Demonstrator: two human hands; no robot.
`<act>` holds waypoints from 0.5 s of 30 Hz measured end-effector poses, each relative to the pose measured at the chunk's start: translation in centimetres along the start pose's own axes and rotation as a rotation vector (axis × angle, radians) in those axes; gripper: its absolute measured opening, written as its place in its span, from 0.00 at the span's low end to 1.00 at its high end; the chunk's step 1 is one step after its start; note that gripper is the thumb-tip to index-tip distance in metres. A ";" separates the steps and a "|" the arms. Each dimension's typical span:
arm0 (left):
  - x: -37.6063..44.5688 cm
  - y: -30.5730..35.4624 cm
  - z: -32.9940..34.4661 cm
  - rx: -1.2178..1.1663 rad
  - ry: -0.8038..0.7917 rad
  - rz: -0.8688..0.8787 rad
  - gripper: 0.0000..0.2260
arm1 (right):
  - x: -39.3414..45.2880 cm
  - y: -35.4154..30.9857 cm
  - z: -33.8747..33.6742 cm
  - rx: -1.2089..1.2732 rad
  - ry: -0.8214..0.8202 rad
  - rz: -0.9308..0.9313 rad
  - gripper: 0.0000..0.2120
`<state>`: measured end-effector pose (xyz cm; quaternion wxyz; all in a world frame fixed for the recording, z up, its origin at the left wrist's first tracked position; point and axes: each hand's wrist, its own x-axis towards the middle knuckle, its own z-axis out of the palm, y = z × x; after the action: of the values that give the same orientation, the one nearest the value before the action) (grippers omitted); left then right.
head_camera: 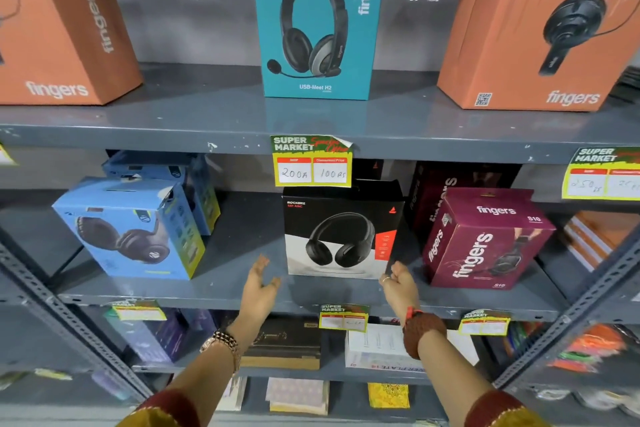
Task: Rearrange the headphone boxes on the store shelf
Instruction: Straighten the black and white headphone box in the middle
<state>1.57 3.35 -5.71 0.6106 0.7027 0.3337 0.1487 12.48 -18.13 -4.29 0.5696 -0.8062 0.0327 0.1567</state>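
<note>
A black and white headphone box [337,232] stands upright at the middle of the grey middle shelf [242,291]. My left hand [260,284] hovers open just left of its lower corner, holding nothing. My right hand [398,282] is just right of the box's lower corner, fingers loosely curled, holding nothing. Neither hand touches the box. A blue headphone box [131,229] sits tilted to the left, with another blue box [194,184] behind it. A maroon box [485,239] sits to the right. On the upper shelf stand a teal box [317,21] and two orange boxes [59,24] [540,24].
Yellow price tags [313,163] [602,175] hang from the upper shelf edge, one just above the black box. The lower shelf holds a dark box [282,343], a white box [377,347] and other packs. Slotted metal uprights [69,315] [568,315] frame the shelves. Bare shelf lies between the boxes.
</note>
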 end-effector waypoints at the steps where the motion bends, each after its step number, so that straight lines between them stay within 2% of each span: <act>1: 0.1 -0.5 -0.8 -0.019 0.037 -0.004 0.26 | -0.2 0.1 0.4 -0.018 -0.007 -0.008 0.21; 5: 1.3 -2.9 -6.6 -0.155 0.208 -0.076 0.24 | -2.0 -0.5 4.8 -0.056 -0.085 -0.060 0.17; 8: 2.3 -4.3 -11.9 -0.171 0.309 -0.107 0.22 | -3.5 -1.6 10.2 -0.053 -0.151 -0.101 0.13; 12: 4.5 -4.3 -19.4 -0.150 0.439 -0.077 0.24 | -5.9 -4.4 17.5 0.019 -0.250 -0.139 0.19; 15: 6.3 -3.1 -24.8 -0.136 0.470 -0.046 0.26 | -7.8 -7.2 22.9 0.057 -0.335 -0.145 0.22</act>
<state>-10.01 26.40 -4.71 0.5653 0.5983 0.4717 0.3161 1.76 4.67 -2.38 0.5997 -0.7524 -0.1164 0.2465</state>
